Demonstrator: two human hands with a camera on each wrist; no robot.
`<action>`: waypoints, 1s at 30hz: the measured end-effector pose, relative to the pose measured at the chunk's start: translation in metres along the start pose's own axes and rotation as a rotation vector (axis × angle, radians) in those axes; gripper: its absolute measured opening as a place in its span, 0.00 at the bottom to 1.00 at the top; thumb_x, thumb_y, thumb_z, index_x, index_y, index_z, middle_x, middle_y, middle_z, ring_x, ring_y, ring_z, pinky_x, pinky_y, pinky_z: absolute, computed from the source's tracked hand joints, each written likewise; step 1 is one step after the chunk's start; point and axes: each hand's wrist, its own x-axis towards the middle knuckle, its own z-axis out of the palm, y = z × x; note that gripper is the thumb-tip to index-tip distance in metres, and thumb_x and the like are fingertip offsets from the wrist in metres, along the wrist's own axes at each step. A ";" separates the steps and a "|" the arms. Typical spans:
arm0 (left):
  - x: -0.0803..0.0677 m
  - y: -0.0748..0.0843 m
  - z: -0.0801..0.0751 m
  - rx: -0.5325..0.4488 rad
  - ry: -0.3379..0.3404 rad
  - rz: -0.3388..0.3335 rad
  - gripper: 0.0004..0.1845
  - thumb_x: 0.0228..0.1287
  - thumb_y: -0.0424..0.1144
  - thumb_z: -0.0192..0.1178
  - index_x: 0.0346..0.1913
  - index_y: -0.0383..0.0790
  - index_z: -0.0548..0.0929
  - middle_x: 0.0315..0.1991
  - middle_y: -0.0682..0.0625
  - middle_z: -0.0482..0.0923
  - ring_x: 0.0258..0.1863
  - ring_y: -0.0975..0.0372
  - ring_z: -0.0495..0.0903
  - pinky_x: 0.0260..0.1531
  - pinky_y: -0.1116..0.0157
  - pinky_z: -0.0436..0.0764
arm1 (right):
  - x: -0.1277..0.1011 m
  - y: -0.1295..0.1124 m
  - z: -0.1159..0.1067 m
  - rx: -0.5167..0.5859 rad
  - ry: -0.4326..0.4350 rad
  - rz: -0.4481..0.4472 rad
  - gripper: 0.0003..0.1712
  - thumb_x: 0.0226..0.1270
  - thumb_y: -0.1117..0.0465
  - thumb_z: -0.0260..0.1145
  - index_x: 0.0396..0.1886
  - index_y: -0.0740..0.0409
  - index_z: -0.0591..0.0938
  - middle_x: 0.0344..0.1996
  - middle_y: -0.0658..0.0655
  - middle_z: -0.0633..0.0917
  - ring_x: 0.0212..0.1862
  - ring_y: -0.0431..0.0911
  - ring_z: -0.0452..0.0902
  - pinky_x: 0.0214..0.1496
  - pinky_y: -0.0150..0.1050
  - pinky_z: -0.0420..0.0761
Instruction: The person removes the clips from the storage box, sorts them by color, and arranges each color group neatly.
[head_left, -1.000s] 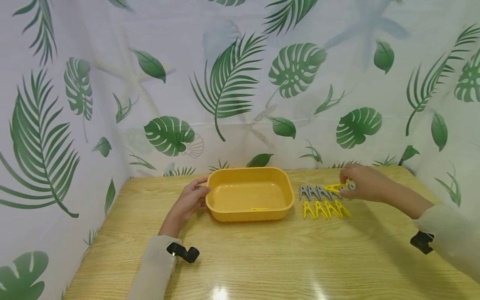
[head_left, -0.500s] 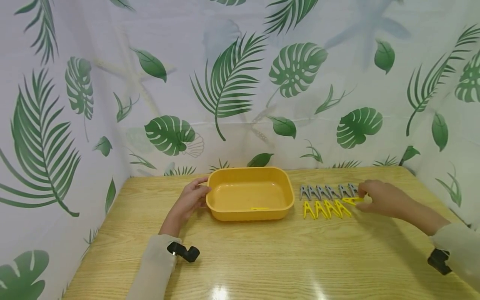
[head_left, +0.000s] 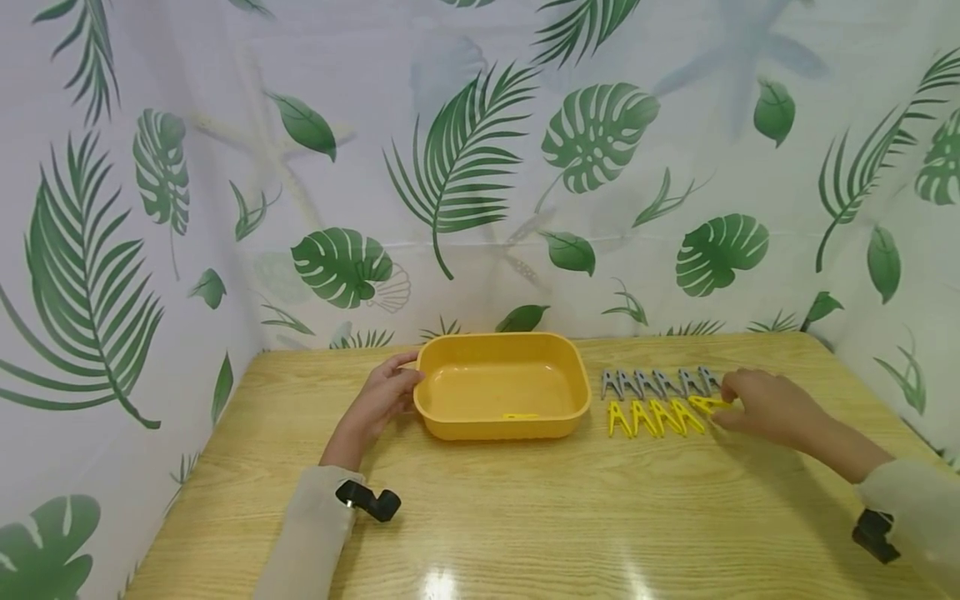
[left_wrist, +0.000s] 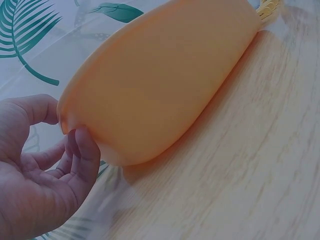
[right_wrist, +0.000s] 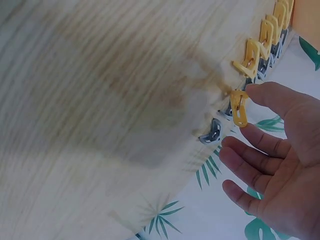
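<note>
My left hand (head_left: 384,396) pinches the left rim of a yellow plastic basin (head_left: 502,431); in the left wrist view the thumb and fingers (left_wrist: 87,152) close on the basin's edge (left_wrist: 145,90). At the right end of a row of yellow clothespins, my right hand (head_left: 768,408) holds one more yellow clothespin (head_left: 705,404). Thumb and forefinger pinch that clothespin (right_wrist: 240,107) in the right wrist view, while the other fingers spread below it. Several yellow clothespins (head_left: 648,418) stand side by side, with a row of grey clothespins (head_left: 660,383) behind them.
One yellow clothespin (head_left: 521,416) lies inside the basin. Both rows are to the right of the basin on a wooden table (head_left: 525,517). A white curtain with green leaves (head_left: 465,167) hangs behind and along both sides.
My right hand has carried the yellow clothespin from over the grey row, rightward and nearer, to the end of the yellow row. The left hand stays at the basin's rim.
</note>
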 end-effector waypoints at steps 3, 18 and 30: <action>0.001 0.000 0.000 0.005 -0.002 0.000 0.29 0.73 0.37 0.56 0.75 0.41 0.66 0.59 0.37 0.76 0.38 0.61 0.82 0.38 0.67 0.83 | -0.001 0.000 0.004 0.006 -0.002 0.019 0.19 0.59 0.52 0.74 0.33 0.65 0.81 0.30 0.57 0.84 0.28 0.44 0.75 0.30 0.46 0.79; 0.000 0.000 -0.001 0.012 0.001 0.008 0.29 0.74 0.37 0.56 0.75 0.41 0.66 0.59 0.37 0.76 0.39 0.60 0.82 0.39 0.67 0.83 | -0.011 -0.002 0.021 0.092 -0.020 0.087 0.21 0.62 0.49 0.73 0.25 0.57 0.74 0.18 0.49 0.72 0.21 0.42 0.63 0.23 0.37 0.60; 0.002 -0.002 -0.001 0.015 0.008 0.001 0.28 0.74 0.37 0.56 0.74 0.42 0.67 0.59 0.38 0.77 0.39 0.60 0.82 0.39 0.67 0.83 | -0.013 -0.005 0.024 0.070 -0.017 0.058 0.22 0.61 0.47 0.74 0.24 0.55 0.74 0.16 0.48 0.71 0.20 0.41 0.63 0.22 0.36 0.61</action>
